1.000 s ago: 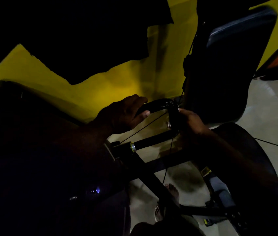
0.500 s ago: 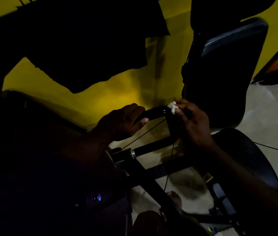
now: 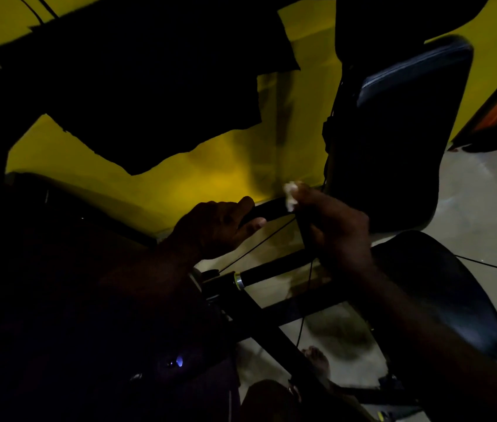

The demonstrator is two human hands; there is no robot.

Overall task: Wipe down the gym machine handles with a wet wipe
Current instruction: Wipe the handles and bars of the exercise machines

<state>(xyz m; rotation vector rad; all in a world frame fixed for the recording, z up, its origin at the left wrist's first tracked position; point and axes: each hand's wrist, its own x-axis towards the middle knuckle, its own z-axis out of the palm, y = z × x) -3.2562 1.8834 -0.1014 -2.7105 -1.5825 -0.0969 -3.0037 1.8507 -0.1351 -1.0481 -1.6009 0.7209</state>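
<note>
From my end the handle [image 3: 270, 209] looks glossy black, can't tell if plastic or rubber, and the wipe [image 3: 290, 193] is crumpled white papery stuff. I'd say the pad [image 3: 408, 86] is smooth vinyl with a dull sheen, and the collar [image 3: 237, 280] is shiny metal.

Dim home gym corner, black padded seat back [image 3: 399, 132] and seat [image 3: 442, 287] on a black steel frame [image 3: 274, 327], thin cable [image 3: 259, 245], yellow wall [image 3: 210, 178], pale tiled floor [image 3: 484, 193], bare foot [image 3: 317, 357].
</note>
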